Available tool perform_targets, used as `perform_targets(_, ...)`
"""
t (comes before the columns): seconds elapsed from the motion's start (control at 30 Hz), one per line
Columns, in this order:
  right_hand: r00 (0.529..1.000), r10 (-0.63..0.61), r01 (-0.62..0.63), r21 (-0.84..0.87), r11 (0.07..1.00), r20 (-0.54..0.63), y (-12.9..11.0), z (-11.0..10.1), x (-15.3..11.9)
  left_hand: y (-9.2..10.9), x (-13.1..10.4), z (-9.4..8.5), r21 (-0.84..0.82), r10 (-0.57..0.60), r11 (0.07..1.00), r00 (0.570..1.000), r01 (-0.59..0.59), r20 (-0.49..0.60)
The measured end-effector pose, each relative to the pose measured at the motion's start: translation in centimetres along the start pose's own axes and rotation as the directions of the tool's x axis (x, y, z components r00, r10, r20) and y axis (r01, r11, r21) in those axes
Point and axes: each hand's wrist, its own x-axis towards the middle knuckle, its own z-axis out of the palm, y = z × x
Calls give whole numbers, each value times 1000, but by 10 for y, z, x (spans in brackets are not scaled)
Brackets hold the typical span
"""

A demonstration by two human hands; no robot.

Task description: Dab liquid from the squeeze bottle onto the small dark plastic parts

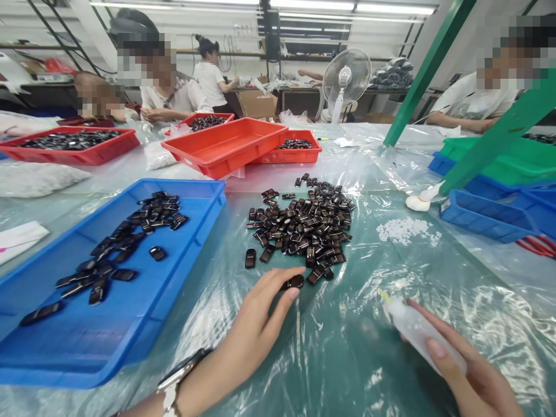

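Note:
Between the thumb and fingers of my left hand (264, 310) is a small black plastic piece (295, 282), glossy and rounded at its end. It is at the near edge of a heap of similar dark pieces (304, 223) on the plastic-covered table. My right hand (473, 365) is wrapped round a translucent squeeze bottle (421, 330), tilted so that its yellowish tip (384, 295) points up and left. Beyond the bottle lies a patch of tiny white bits (408, 230). The blue tray (165, 313) to the left holds several black pieces, some lying end to end.
Red trays (226, 145) stand behind the heap, some with dark pieces in them. On the right are blue bins (486, 214), a green tray (512, 153) and a slanted green post (430, 69). Several people sit around the table; a fan (346, 78) stands at the back.

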Motion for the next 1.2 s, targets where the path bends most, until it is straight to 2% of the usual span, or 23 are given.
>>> perform_targets(0.13, 972, -217, 223, -58, 973, 91, 6, 2, 31, -2, 0, 2, 2, -28, 1000, 1000, 28, 9)
perform_targets(0.2, 958, -267, 279, -124, 952, 104, 4, 11, 35, -2, -1, 4, 3, -15, 1000, 1000, 15, 17)
perform_targets(0.23, 961, -262, 273, -176, 946, 82, 3, 16, 32, -2, -2, 4, 2, -7, 1000, 1000, 7, 18)
perform_targets(0.3, 966, -255, 232, -286, 930, -43, 0, 27, 18, -2, -3, 5, -2, 8, 1000, 1000, -8, 11)
perform_targets(0.37, 923, -338, 251, -381, 890, -182, -3, 38, -2, -1, -4, 5, -1, 14, 1000, 1000, -14, 4)
perform_targets(0.4, 885, -430, 336, -397, 854, -177, -5, 43, -12, -1, -4, 5, 1, 20, 1000, 1000, -20, 4)
perform_targets(0.43, 844, -528, 459, -384, 801, -94, -7, 49, -20, -1, -4, 5, 5, 26, 1000, 1000, -26, 7)
perform_targets(0.5, 742, -649, 666, -287, 688, 166, -11, 59, -28, 0, -4, 6, 7, 49, 999, 998, -49, 29)
perform_targets(0.57, 646, -662, 756, -204, 622, 379, -14, 69, -26, 1, -4, 6, 2, 80, 997, 995, -80, 62)
perform_targets(0.63, 613, -636, 775, -200, 600, 468, -16, 77, -17, 2, -4, 6, -11, 112, 994, 990, -111, 88)
perform_targets(0.8, 625, -601, 758, -202, 620, 498, -15, 89, -3, 5, -5, 4, -33, 141, 990, 987, -139, 80)
perform_targets(0.93, 709, -538, 654, -140, 744, 455, -19, 88, -6, 7, -6, 3, -10, 138, 990, 986, -137, 93)
perform_targets(1.0, 773, -463, 535, -54, 843, 435, -26, 85, -7, 8, -7, 3, 15, 152, 988, 982, -155, 116)
perform_targets(1.07, 837, -347, 343, 89, 935, 423, -34, 81, -8, 8, -7, 3, 58, 195, 977, 972, -204, 134)
perform_targets(1.13, 869, -237, 135, 251, 958, 435, -41, 78, -9, 8, -7, 4, 108, 261, 954, 954, -278, 150)
perform_targets(1.2, 868, -169, -24, 379, 925, 467, -46, 78, -10, 7, -6, 6, 146, 336, 922, 929, -358, 153)
